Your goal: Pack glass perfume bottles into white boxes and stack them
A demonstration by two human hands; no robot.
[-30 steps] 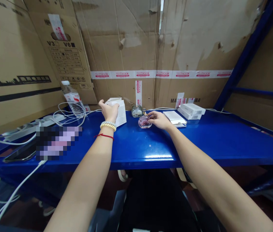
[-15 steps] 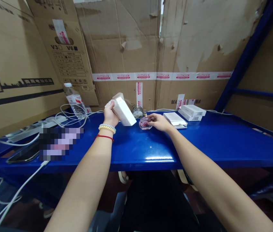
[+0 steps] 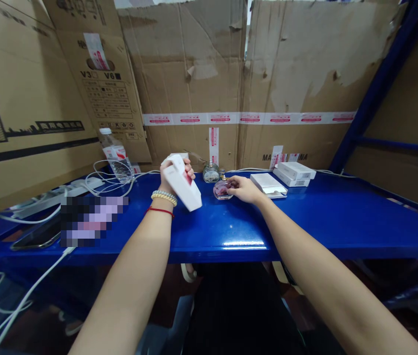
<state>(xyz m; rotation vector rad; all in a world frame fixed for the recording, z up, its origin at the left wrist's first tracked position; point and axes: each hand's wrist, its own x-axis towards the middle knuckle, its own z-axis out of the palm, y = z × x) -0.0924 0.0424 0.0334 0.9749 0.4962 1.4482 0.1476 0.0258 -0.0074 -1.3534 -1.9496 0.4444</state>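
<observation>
My left hand (image 3: 173, 173) is closed round a white carton with a red mark (image 3: 183, 186), holding it tilted just above the blue shelf (image 3: 305, 217). My right hand (image 3: 243, 188) rests on the shelf with its fingers pinched on a small pink glass perfume bottle (image 3: 221, 190). A clear round glass bottle (image 3: 210, 172) stands just behind, between the two hands.
Flat white boxes (image 3: 268, 183) and a stack of white boxes (image 3: 294, 172) lie right of my right hand. A plastic water bottle (image 3: 114, 154), white cables (image 3: 108, 180), a power strip (image 3: 51, 195) and a dark phone (image 3: 34, 236) sit at the left. Cardboard walls (image 3: 201, 84) back the shelf.
My left hand has lifted the white carton off the shelf and turned it, tipping its far end down toward me. My right hand has stayed on the pink bottle.
</observation>
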